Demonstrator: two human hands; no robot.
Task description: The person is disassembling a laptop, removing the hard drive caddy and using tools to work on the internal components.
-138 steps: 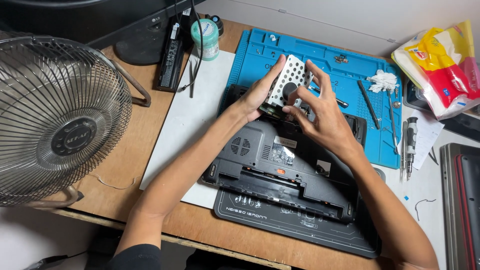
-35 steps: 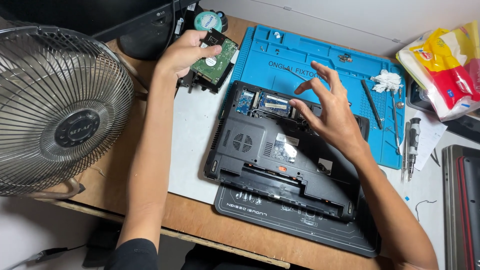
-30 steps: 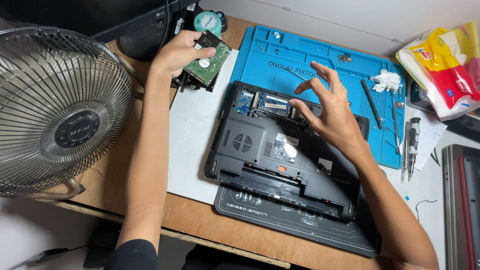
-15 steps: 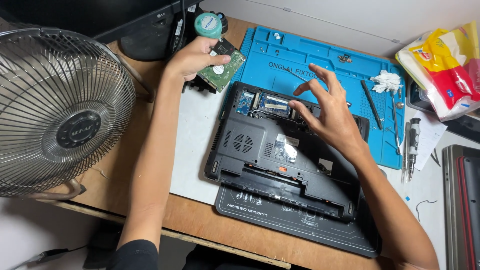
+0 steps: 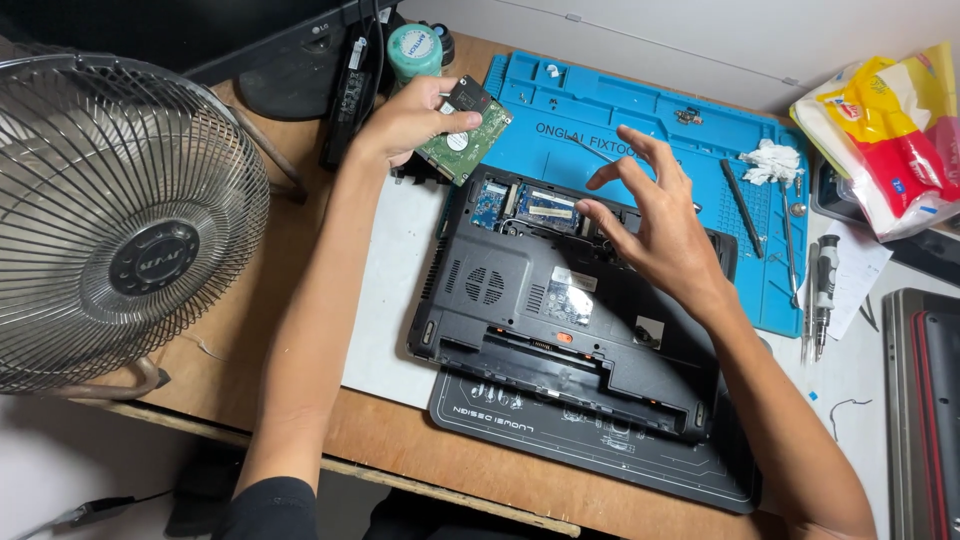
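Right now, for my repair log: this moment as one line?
left hand: holds hard drive | right hand: open above laptop | blue mat behind

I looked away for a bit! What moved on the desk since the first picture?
The left hand lifted the hard drive out of the laptop, carried it left, and now brings it back toward the blue mat. The right hand let go and hovers open. Laptop, fan and tools stayed put.

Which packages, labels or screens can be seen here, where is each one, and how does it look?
Snack bag: far right edge, crumpled, yellow, red and white.
Round tub: top centre, green lid with label.
Monitor: top left, dark, only its lower part visible.
Sticker: on the upturned black laptop, silvery rectangle.
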